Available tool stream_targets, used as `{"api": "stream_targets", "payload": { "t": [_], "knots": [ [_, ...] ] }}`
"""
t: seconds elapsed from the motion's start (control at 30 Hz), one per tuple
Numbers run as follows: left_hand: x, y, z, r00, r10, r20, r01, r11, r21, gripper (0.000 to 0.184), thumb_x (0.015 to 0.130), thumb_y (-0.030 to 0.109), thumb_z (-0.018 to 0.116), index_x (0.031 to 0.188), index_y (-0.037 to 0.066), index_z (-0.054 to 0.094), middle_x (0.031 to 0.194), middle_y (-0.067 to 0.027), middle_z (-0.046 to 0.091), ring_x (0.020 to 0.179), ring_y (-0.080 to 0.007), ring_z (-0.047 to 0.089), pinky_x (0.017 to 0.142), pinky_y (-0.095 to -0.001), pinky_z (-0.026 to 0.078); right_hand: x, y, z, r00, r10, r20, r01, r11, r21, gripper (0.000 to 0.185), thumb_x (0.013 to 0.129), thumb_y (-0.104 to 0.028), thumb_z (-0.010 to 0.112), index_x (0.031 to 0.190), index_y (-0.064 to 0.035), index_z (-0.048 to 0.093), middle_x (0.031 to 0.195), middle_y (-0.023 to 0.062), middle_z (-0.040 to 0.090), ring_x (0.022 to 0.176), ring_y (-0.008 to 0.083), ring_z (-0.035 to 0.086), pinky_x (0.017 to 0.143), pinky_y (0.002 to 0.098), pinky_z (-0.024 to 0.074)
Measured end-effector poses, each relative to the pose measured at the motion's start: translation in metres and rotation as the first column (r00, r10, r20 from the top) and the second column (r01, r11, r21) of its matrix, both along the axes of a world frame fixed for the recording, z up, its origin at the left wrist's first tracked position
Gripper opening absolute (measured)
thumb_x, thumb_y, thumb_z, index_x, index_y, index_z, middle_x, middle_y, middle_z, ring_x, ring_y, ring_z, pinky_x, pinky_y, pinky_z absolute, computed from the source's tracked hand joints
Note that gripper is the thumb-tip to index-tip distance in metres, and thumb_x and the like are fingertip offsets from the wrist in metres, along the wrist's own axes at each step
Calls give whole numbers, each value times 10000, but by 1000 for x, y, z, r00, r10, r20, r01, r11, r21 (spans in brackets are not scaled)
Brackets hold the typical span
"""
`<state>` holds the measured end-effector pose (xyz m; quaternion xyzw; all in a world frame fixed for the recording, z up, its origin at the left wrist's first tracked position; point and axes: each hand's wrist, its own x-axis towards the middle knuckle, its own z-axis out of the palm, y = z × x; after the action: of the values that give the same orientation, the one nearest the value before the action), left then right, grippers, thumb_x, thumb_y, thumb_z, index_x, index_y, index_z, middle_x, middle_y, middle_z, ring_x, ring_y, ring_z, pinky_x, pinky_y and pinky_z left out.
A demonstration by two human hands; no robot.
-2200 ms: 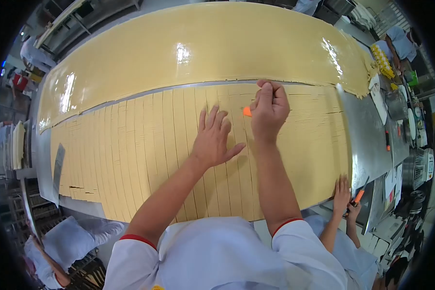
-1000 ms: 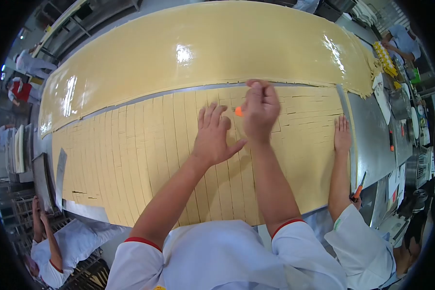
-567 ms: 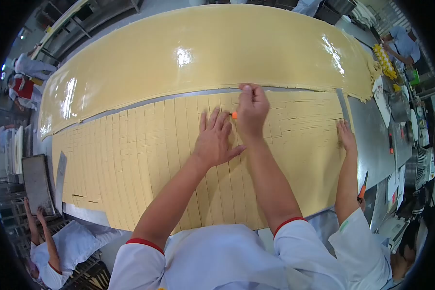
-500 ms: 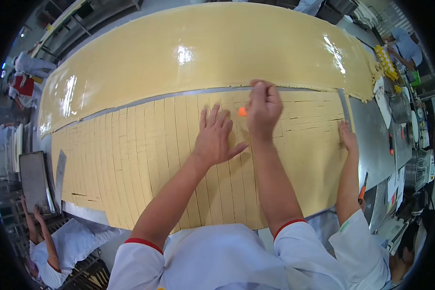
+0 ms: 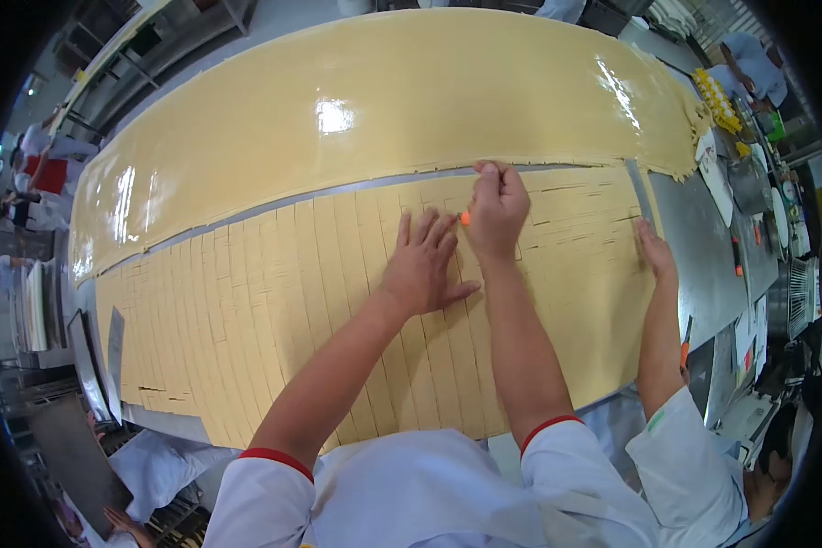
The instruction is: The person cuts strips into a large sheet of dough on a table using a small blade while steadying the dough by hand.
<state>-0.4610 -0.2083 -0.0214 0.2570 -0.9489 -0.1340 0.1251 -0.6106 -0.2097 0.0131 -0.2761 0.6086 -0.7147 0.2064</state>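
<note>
A flat yellow sheet, scored with many lengthwise cuts and some short crosswise ones, lies on the metal table. My left hand rests on it, palm down with fingers spread. Just to its right, my right hand is closed round a small orange-handled tool; the tool's tip is hard to make out near my left fingertips. Beyond a narrow metal gap lies a second yellow sheet, glossy and without cuts.
A co-worker's hand touches the cut sheet's right edge beside a metal strip. Another orange-handled tool is near that co-worker. A metal strip lies at the left end. At lower left a person holds a dark tray.
My left hand has shifted slightly right, and my right hand has moved back and forth beside it. The co-worker's hand came up to the right edge. The tray at left has moved down.
</note>
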Motion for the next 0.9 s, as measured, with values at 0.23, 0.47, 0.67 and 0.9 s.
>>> {"api": "stream_targets", "payload": {
  "t": [0.23, 0.47, 0.67, 0.9],
  "knots": [
    [-12, -11, 0, 999, 32, -21, -31, 998, 58, 879, 909, 649, 745, 1469, 10, 521, 1626, -212, 429, 1626, -460, 240, 1324, -680, 131, -10, -16, -10, 998, -3, -64, 3, 1000, -2, 200, 1134, -147, 571, 1088, 14, 681, 701, -65, 499, 567, 13, 407, 495, 228, 333],
    [1, -16, 12, 993, 97, -61, -92, 993, 75, 776, 868, 582, 811, 1340, 26, 546, 1602, -211, 435, 1621, -476, 248, 1319, -690, 131, 14, -2, 38, 993, 76, 88, -65, 990, -125, 238, 1146, -135, 544, 1089, 27, 708, 831, -23, 649, 679, 28, 497, 591, 240, 421],
    [19, -12, -5, 991, 87, -99, -80, 994, 76, 622, 899, 548, 814, 1120, 16, 578, 1569, -231, 442, 1612, -483, 240, 1312, -685, 141, 20, -13, 18, 994, 79, 82, -74, 995, -64, 237, 1135, -153, 566, 1060, 15, 715, 822, 0, 664, 681, 57, 529, 618, 256, 454],
    [35, -9, -12, 972, 208, -106, -208, 978, 4, 760, 934, 646, 722, 1267, -24, 589, 1570, -233, 455, 1609, -471, 261, 1312, -686, 132, 39, -32, -13, 994, 103, -24, -104, 994, -25, 232, 1126, -163, 591, 1060, 22, 713, 802, -11, 638, 688, 45, 507, 629, 259, 449]
  ]
}}
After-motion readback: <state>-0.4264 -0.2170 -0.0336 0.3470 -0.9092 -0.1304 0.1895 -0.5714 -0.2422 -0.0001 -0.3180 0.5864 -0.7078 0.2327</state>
